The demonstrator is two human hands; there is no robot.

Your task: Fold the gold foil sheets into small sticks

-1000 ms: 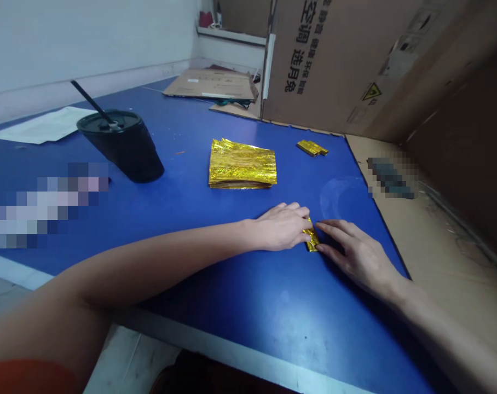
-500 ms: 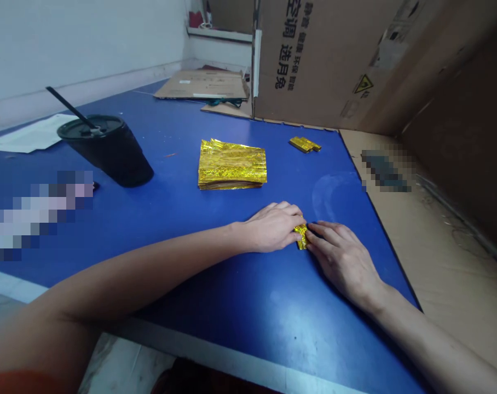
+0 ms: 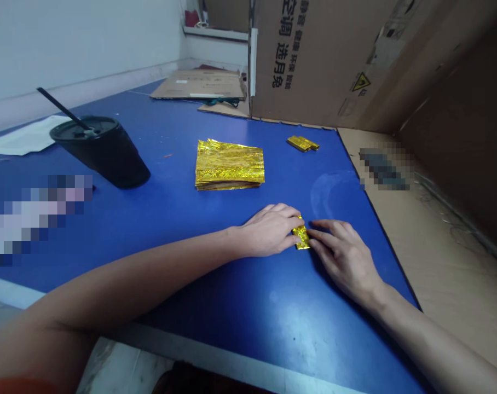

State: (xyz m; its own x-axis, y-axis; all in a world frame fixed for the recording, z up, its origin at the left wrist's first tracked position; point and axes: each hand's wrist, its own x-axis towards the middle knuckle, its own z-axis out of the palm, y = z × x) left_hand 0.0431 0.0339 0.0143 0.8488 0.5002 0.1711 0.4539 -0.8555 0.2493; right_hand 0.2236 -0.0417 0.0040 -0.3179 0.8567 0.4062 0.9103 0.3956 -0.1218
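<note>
A small folded piece of gold foil [image 3: 301, 237] lies on the blue table [image 3: 248, 295] between my hands. My left hand [image 3: 272, 230] grips its left side, with the thumb and fingertips on the foil. At its right edge is my right hand [image 3: 344, 257], fingers slightly apart and fingertips beside the foil, holding nothing. Farther back sits a stack of gold foil sheets [image 3: 230, 163]. Several small folded gold pieces [image 3: 303, 143] rest together at the back right.
A dark cup with a straw [image 3: 104, 150] stands at the left, near a white paper [image 3: 27, 135]. Flat cardboard [image 3: 199, 85] lies at the back, beside a large cardboard panel [image 3: 318, 65]. Blurred objects are at the far left and on the right-hand cardboard.
My right fingers have drawn slightly away from the foil piece, and more of its surface shows. My left hand stays on it. The whole view has shifted slightly.
</note>
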